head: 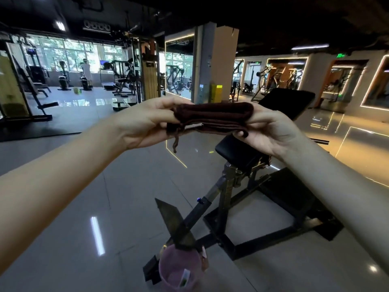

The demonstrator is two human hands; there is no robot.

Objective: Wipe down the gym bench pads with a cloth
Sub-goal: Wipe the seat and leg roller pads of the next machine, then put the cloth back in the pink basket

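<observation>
1. We hold the cloth (212, 119) up in front of us, folded into a thick, flat bundle. It is in the air above the bench and touches neither pad.
2. Our left hand (147, 123) pinches the cloth's left end, with the fingers curled over its top edge. Our right hand (267, 131) grips the right end, with the thumb pressed against the lower fold.
3. We judge the cloth to be light, soft and limp. It is several stacked layers, with a white tag and a loose loop of thread hanging at the left corner. Held by one corner it would likely sag open, so a flat palm over the middle of the bundle should suit wiping better than an edge pinch.
4. The seat pad (235, 150) sits just below our right hand, and the back pad (288, 102) rises tilted beyond it. Both are black and look smooth, so we expect the cloth to glide over them easily.
5. A pinkish translucent tub (174, 264) stands low in view, by the foot of the bench frame (227, 192). Inside it we see a small white-and-green scrap, but we cannot tell whether it holds liquid.
</observation>
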